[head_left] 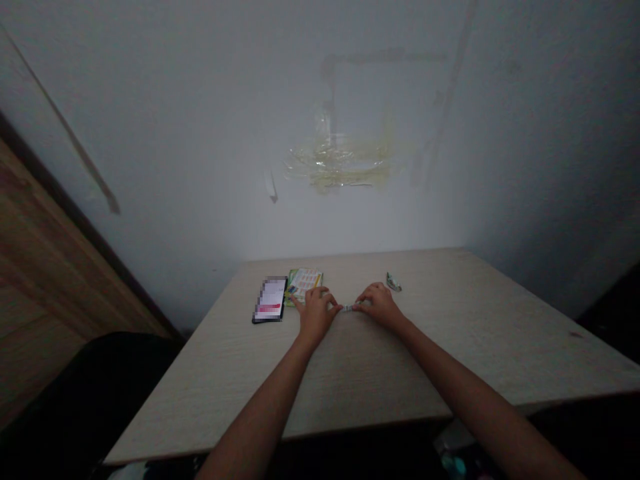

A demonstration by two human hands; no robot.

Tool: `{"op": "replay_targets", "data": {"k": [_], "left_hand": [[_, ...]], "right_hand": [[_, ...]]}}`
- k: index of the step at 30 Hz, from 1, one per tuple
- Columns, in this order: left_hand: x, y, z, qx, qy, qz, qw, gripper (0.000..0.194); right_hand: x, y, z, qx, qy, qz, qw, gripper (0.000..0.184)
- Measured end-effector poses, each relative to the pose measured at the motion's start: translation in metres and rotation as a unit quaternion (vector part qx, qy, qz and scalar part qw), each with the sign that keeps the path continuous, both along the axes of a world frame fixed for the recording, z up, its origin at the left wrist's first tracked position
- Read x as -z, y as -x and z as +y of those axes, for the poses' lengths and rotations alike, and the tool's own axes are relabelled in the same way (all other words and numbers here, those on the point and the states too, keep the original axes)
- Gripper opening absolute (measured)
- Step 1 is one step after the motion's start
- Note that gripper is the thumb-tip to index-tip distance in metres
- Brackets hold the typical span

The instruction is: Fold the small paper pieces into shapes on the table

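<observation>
From where I stand, a small printed strip (347, 308) stretches between the two hands, low over the middle of the worktop (450, 347). The left hand (317, 308) pinches its left end, and the right hand (379, 303) pinches the other. I'd judge it light, thin and papery, easily creased or torn, so best held lightly by its ends. Fingertips cover both ends, its print is too small to read, and I can't tell whether it touches the surface. The phone (271, 300) on the left has a pixelated screen, and the left hand partly hides the booklet (306, 281)
</observation>
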State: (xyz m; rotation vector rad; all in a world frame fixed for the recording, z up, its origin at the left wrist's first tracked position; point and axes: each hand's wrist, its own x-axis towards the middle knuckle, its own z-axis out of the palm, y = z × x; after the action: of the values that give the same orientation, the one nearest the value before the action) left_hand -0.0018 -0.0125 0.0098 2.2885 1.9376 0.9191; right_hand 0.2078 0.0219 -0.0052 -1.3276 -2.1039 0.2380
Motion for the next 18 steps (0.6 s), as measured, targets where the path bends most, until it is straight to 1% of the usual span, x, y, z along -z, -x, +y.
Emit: {"op": "replay_targets", "data": {"k": [8, 11, 15, 18], "left_hand": [[0.006, -0.002, 0.006, -0.021, 0.007, -0.013, 1.000, 0.012], [0.006, -0.001, 0.006, -0.022, 0.012, -0.014, 1.000, 0.013], [0.006, -0.002, 0.006, -0.012, 0.016, -0.007, 1.000, 0.021], [0.006, -0.004, 0.006, -0.022, 0.018, 0.000, 1.000, 0.022]], "right_hand": [[0.001, 0.010, -0.002, 0.067, 0.013, -0.027, 0.997, 0.034], [0.001, 0.013, -0.003, 0.080, 0.023, -0.026, 0.996, 0.033], [0.000, 0.015, -0.005, 0.094, 0.041, -0.013, 0.995, 0.031], [0.000, 0.017, -0.005, 0.104, 0.056, -0.012, 0.993, 0.031]]}}
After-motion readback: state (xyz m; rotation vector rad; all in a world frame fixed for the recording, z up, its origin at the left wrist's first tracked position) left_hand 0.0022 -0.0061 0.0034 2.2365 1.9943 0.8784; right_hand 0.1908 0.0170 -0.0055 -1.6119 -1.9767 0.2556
